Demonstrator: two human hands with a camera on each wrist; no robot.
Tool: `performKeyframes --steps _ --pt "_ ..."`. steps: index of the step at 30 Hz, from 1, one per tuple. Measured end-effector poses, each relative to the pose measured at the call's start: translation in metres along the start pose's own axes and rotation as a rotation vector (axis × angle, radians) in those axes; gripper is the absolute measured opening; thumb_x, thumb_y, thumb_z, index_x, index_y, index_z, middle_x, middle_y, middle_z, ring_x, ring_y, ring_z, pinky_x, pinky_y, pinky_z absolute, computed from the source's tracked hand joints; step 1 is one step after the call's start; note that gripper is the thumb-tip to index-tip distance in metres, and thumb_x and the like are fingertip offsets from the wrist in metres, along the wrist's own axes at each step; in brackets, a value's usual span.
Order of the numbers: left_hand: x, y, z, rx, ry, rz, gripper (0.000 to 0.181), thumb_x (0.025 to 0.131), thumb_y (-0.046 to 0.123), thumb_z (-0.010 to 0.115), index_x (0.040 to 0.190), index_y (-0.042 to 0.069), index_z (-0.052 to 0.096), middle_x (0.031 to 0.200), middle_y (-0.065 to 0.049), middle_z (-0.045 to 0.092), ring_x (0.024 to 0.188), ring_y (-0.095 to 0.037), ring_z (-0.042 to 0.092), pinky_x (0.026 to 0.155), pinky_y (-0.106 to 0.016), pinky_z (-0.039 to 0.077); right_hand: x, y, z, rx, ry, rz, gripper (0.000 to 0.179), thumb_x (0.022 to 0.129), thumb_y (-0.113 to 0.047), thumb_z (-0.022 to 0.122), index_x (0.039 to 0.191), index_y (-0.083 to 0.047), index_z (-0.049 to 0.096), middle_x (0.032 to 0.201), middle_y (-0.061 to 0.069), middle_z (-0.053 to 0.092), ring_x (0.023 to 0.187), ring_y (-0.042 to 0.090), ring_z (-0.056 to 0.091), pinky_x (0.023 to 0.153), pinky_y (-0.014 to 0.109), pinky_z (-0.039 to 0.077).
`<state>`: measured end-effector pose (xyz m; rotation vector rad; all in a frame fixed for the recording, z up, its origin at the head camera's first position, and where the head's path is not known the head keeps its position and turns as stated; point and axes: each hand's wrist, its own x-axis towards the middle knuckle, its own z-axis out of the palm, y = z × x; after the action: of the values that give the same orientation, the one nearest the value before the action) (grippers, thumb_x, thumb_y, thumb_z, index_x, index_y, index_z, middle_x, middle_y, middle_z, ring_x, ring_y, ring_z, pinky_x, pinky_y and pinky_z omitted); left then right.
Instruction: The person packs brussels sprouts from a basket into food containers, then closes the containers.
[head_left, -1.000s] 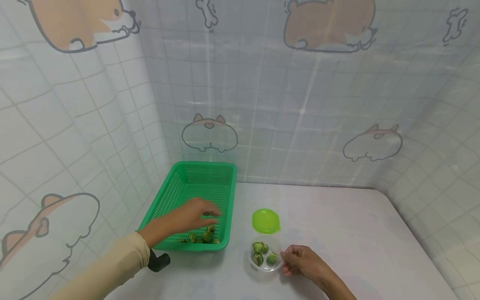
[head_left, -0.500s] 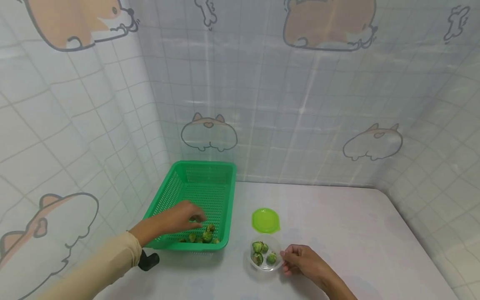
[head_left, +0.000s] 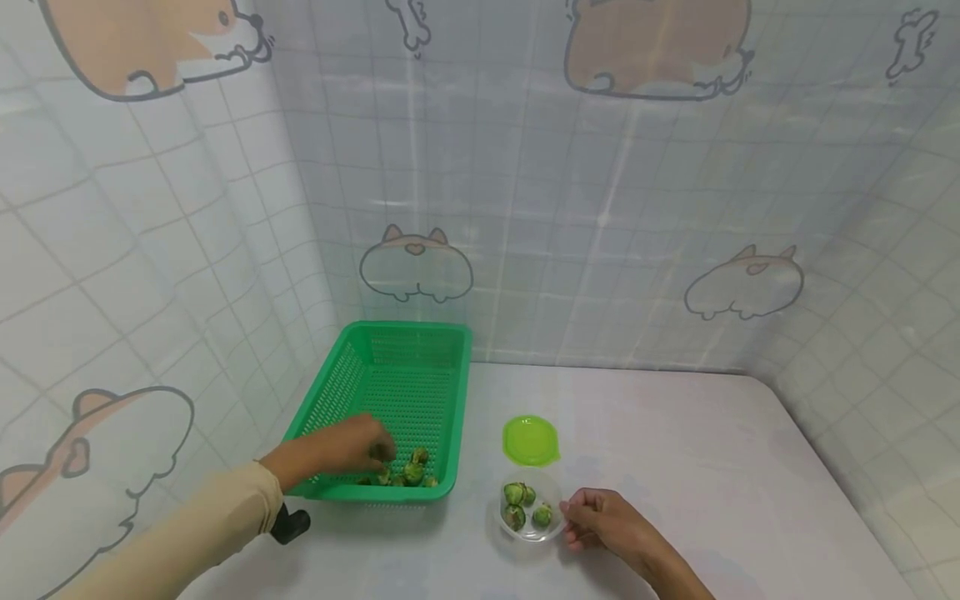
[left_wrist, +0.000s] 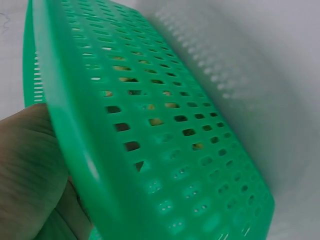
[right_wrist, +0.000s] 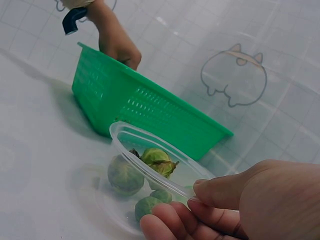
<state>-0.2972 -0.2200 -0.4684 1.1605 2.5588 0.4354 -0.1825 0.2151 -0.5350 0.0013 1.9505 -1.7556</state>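
Note:
My left hand [head_left: 358,443] is down inside a green plastic basket [head_left: 463,400], its fingertips close above a Brussels sprout [head_left: 383,477]. Several more sprouts [head_left: 413,473] lie along the basket's near end. The left wrist view shows mostly the basket's perforated wall [left_wrist: 165,120], which hides the fingertips. With thumb and fingers, my right hand [head_left: 607,527] pinches the rim of a small clear plastic bowl [right_wrist: 150,134] standing on the table. Several Brussels sprouts [right_wrist: 159,162] sit in that bowl.
A lime-green lid [head_left: 530,441] lies flat on the white table [head_left: 660,450], just behind the bowl. A curtain [head_left: 540,208] printed with cartoon dogs surrounds the table at the back and sides. A black piece [head_left: 290,527] hangs below the left wrist.
My left hand has moved left and lower within the basket, from above the sprouts on the right towards one further left. The right hand and the bowl have stayed in place.

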Motion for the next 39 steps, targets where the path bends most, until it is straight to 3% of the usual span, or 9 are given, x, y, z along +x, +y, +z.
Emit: performKeyframes --steps 7,21,28,39 --pt "-0.001 0.001 0.002 -0.023 -0.017 0.014 0.014 0.085 0.011 0.081 0.098 0.007 0.078 0.091 -0.001 0.075 0.079 -0.002 0.065 0.068 -0.024 0.057 0.0 -0.001 0.0 0.0 -0.002 -0.006 0.028 0.1 -0.028 0.064 0.093 -0.001 0.061 0.084 0.006 0.067 0.075 0.016 0.066 0.072 0.031 0.06" --pt "-0.001 -0.006 0.011 0.037 -0.013 0.0 0.01 0.083 0.01 0.082 0.092 0.008 0.079 0.08 0.005 0.072 0.068 0.001 0.058 0.059 -0.022 0.052 0.0 -0.002 -0.001 -0.004 -0.004 0.004 0.027 0.099 -0.028 0.065 0.093 -0.002 0.061 0.084 0.006 0.068 0.075 0.016 0.066 0.071 0.03 0.059" --pt "0.0 -0.013 0.017 0.055 -0.006 -0.02 0.015 0.082 0.012 0.084 0.096 0.009 0.079 0.085 0.006 0.073 0.074 0.001 0.061 0.063 -0.023 0.054 0.001 -0.002 0.0 -0.015 -0.001 0.0 0.028 0.099 -0.029 0.065 0.094 -0.002 0.061 0.084 0.006 0.067 0.075 0.016 0.066 0.071 0.03 0.059" --pt "-0.001 -0.011 0.016 0.053 0.005 -0.012 0.014 0.083 0.013 0.083 0.095 0.008 0.079 0.085 0.004 0.074 0.075 -0.001 0.063 0.063 -0.023 0.055 0.0 -0.001 -0.001 -0.005 -0.001 -0.008 0.028 0.1 -0.028 0.064 0.094 -0.001 0.061 0.084 0.006 0.067 0.076 0.016 0.066 0.071 0.031 0.059"
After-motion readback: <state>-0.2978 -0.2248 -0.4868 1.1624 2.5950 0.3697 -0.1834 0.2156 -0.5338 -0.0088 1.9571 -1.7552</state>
